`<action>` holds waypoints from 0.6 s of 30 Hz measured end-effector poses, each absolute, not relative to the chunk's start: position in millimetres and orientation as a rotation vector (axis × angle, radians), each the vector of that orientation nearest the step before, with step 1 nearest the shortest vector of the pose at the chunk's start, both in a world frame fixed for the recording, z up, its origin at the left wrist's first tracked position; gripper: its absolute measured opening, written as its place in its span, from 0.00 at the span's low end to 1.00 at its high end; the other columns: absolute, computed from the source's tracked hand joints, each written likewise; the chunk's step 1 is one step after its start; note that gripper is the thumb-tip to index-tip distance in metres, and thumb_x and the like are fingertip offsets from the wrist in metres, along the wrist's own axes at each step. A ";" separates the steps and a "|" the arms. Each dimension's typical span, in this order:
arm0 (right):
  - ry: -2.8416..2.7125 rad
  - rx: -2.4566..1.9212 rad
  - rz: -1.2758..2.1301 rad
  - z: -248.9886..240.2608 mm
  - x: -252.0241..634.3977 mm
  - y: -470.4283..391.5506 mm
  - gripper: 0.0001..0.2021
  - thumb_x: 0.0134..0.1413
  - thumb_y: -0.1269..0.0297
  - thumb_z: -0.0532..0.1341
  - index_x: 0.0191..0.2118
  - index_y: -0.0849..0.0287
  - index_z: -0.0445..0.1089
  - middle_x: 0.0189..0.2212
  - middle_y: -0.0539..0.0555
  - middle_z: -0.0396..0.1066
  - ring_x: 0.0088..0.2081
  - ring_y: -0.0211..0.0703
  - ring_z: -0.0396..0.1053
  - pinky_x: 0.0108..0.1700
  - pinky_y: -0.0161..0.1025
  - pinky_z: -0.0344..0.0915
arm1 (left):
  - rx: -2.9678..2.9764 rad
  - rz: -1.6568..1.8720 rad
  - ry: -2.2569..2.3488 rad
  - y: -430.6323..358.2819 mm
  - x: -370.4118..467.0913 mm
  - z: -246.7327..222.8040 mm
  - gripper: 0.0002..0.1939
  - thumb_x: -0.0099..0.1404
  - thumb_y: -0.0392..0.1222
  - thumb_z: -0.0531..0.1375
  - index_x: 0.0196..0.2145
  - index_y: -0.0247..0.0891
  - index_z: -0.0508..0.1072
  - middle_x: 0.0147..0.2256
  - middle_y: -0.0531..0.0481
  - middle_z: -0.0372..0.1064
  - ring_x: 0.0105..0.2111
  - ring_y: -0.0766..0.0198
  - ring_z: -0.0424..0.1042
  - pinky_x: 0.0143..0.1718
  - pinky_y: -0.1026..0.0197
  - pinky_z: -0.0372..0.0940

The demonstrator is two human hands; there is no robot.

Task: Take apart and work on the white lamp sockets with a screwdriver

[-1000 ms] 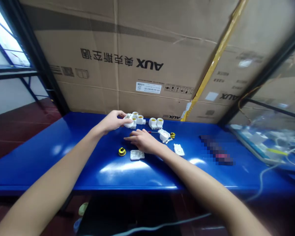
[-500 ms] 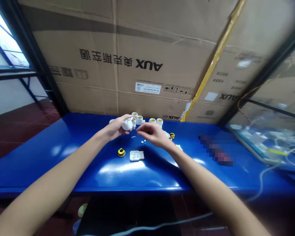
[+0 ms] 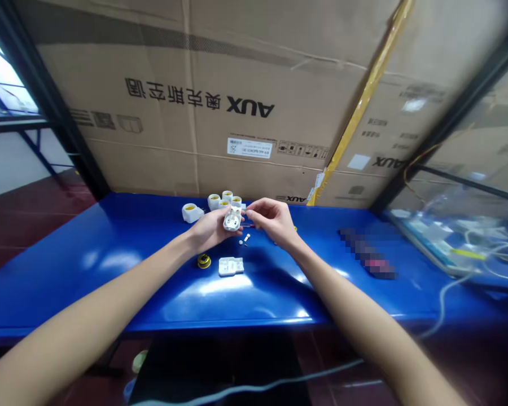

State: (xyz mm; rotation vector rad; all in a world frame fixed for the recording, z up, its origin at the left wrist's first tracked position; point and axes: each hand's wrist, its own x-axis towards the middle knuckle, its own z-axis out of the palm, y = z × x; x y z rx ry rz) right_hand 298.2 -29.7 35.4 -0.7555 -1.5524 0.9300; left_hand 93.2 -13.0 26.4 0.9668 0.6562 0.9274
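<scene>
My left hand (image 3: 209, 231) is closed round an open white plastic housing (image 3: 232, 220), its hollow inside turned up towards me. Close by on the right, my right hand (image 3: 276, 221) has thumb and forefinger pinched at the housing's edge; whatever lies between them is too small to make out. A thin red piece (image 3: 249, 226) shows between the two hands. Under them several tiny parts lie on the table, one a small white piece (image 3: 247, 237). Nearer to me sit a flat white cover (image 3: 231, 266) and a round yellow-and-black part (image 3: 204, 261).
Behind my left hand stand several white cup-shaped housings (image 3: 214, 202) with yellow insides. Another white housing (image 3: 190, 213), with pins, lies further left. Large cardboard boxes (image 3: 186, 146) wall off the back of the blue table (image 3: 88, 270). A tray with cables (image 3: 444, 254) is at the right.
My left hand has turned the white housing so its hollow inside now faces me. My right hand has come up to its edge. The view has shifted slightly.
</scene>
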 end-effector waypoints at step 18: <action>-1.409 -0.674 1.242 29.1 296.8 -31.0 0.17 0.50 0.55 0.78 0.39 0.58 0.78 0.28 0.53 0.83 0.24 0.44 0.79 0.28 0.39 0.78 | 1.059 0.961 0.533 -14.0 91.5 22.2 0.15 0.71 0.49 0.69 0.48 0.35 0.84 0.42 0.41 0.81 0.42 0.54 0.78 0.44 0.56 0.73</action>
